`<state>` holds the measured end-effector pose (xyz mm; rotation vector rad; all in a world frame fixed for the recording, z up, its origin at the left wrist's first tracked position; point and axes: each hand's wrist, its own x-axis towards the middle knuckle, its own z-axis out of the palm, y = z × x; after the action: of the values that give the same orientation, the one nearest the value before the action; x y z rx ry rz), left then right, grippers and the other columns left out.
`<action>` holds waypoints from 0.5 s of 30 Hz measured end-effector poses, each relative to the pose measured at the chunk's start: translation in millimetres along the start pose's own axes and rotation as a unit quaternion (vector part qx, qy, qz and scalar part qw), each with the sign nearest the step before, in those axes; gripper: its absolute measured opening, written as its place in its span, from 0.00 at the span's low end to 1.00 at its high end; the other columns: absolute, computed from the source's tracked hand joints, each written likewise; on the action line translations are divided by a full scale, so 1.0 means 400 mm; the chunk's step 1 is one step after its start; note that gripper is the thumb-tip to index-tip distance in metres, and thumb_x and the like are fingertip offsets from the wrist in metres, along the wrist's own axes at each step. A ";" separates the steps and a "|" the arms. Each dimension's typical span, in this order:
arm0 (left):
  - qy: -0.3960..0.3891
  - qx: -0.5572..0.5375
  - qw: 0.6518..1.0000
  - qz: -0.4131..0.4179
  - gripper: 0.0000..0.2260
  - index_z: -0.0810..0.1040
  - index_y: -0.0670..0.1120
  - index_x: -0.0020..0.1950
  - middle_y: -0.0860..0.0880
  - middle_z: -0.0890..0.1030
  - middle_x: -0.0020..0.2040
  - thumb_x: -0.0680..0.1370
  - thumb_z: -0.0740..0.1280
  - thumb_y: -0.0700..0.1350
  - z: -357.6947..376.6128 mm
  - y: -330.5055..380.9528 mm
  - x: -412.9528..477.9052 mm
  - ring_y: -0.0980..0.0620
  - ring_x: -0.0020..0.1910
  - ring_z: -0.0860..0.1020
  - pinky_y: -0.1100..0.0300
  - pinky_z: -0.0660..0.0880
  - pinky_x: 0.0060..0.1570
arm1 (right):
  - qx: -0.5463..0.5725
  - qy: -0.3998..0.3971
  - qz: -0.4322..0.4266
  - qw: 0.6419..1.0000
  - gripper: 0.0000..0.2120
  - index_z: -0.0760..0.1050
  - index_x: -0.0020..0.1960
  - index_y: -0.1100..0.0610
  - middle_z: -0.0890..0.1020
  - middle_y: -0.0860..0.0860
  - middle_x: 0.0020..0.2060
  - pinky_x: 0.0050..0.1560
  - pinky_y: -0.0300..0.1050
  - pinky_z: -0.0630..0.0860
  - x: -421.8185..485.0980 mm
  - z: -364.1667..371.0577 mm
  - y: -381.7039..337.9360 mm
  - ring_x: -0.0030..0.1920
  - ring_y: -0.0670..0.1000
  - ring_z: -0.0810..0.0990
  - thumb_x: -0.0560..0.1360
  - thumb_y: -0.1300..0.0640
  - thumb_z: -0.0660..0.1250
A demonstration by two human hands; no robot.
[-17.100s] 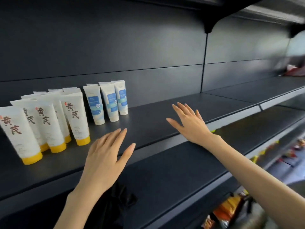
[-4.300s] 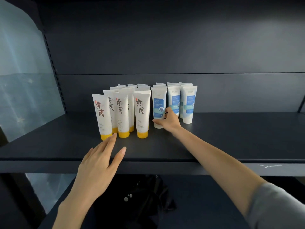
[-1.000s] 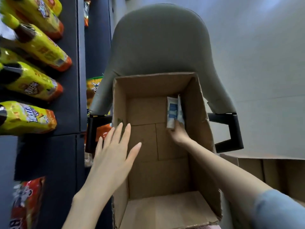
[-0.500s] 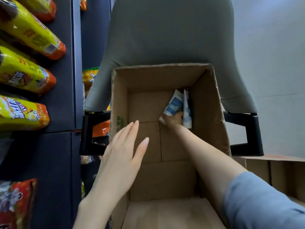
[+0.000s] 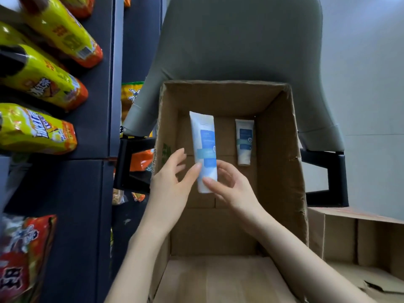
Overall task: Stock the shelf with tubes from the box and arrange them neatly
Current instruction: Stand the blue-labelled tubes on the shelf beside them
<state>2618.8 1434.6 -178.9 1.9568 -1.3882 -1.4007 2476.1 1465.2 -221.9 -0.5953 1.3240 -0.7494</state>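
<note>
I look down into an open cardboard box [image 5: 282, 149] resting on a grey chair. A white tube with a blue label [image 5: 204, 147] is lifted above the box floor, cap end toward me. My right hand [image 5: 231, 189] grips its lower end with thumb and fingers. My left hand [image 5: 172, 182] is beside it, thumb tip touching the tube's left edge and fingers spread. A second, similar white and blue tube [image 5: 244, 142] lies on the box floor at the far right.
A dark shelf unit [image 5: 91, 127] on the left holds yellow and orange snack bags [image 5: 37, 130]. The grey chair [image 5: 240, 40] has black armrests [image 5: 328, 178] on both sides of the box. Another cardboard box [image 5: 358, 241] sits at the lower right.
My right hand has lifted one tube out of the box's far right corner toward me. The other tube stays on the box floor. My left hand has come in to touch the lifted tube.
</note>
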 end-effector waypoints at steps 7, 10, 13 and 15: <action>0.019 -0.119 0.992 0.022 0.12 0.75 0.58 0.52 0.60 0.83 0.48 0.75 0.70 0.42 0.028 0.001 -0.028 0.63 0.49 0.81 0.68 0.76 0.45 | 0.020 0.038 -0.107 0.993 0.20 0.74 0.58 0.51 0.82 0.45 0.51 0.45 0.34 0.77 -0.065 0.042 -0.007 0.50 0.44 0.82 0.70 0.67 0.72; 0.009 -0.160 0.987 0.009 0.10 0.76 0.55 0.51 0.60 0.84 0.46 0.73 0.72 0.42 0.027 -0.003 -0.032 0.64 0.47 0.81 0.71 0.75 0.42 | -0.002 0.042 -0.112 0.993 0.21 0.73 0.60 0.53 0.81 0.48 0.55 0.50 0.38 0.78 -0.073 0.044 -0.002 0.54 0.47 0.81 0.70 0.65 0.73; -0.013 -0.174 0.985 0.005 0.11 0.77 0.54 0.51 0.61 0.84 0.48 0.71 0.72 0.47 0.020 -0.010 -0.036 0.62 0.49 0.81 0.69 0.76 0.45 | -0.015 0.021 -0.115 0.993 0.22 0.73 0.62 0.53 0.79 0.50 0.58 0.53 0.38 0.77 -0.081 0.042 -0.002 0.56 0.47 0.80 0.71 0.63 0.73; -0.010 -0.185 0.983 0.001 0.12 0.78 0.53 0.52 0.59 0.84 0.48 0.70 0.72 0.48 0.008 -0.015 -0.037 0.61 0.49 0.81 0.69 0.76 0.45 | -0.021 -0.028 -0.104 0.994 0.25 0.71 0.65 0.53 0.79 0.48 0.59 0.53 0.34 0.75 -0.080 0.031 -0.003 0.57 0.44 0.79 0.70 0.59 0.73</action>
<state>2618.7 1451.0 -177.2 1.7025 -1.0446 -1.5512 2485.5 1488.6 -198.8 -0.7921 1.2401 -0.8700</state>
